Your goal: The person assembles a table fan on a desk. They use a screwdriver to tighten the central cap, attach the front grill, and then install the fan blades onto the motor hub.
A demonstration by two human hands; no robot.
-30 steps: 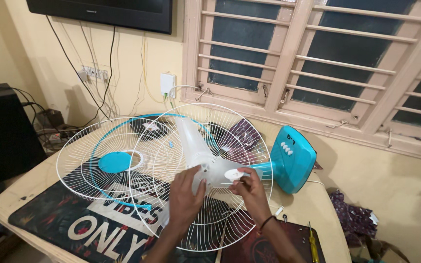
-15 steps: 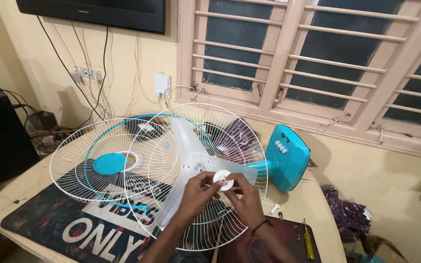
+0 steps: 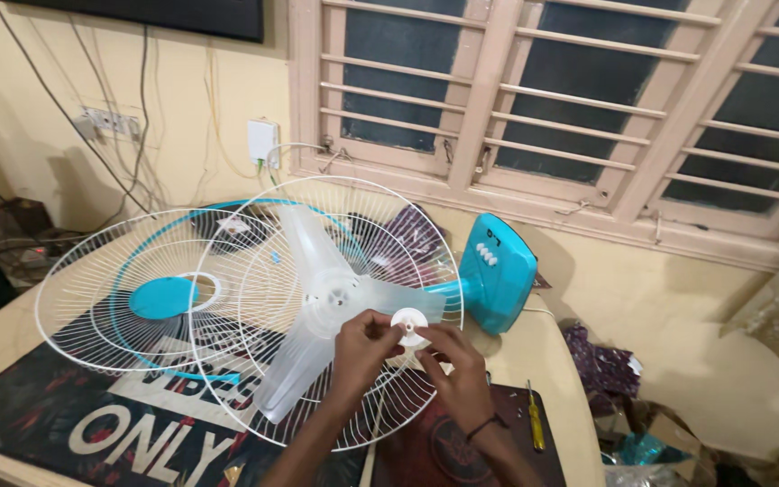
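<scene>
- The left hand (image 3: 360, 347) and right hand (image 3: 455, 365) are both pinching a small white round cap (image 3: 408, 327), holding it just in front of the translucent fan blade (image 3: 317, 302).
- The blade is sitting inside the white rear grille (image 3: 227, 379), above the desk (image 3: 552, 361).
- Judging from this, keeping the cap square to the blade hub (image 3: 340, 293) is mattering most; a tilted start risks cross-threading.
- The front grille (image 3: 74, 298) is lying to the left; a yellow screwdriver (image 3: 535, 417) is resting near the right wrist.

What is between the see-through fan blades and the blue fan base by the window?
In the head view, the white wire rear guard and a short blue neck lie between the translucent plastic fan blades and the blue fan base.
</scene>
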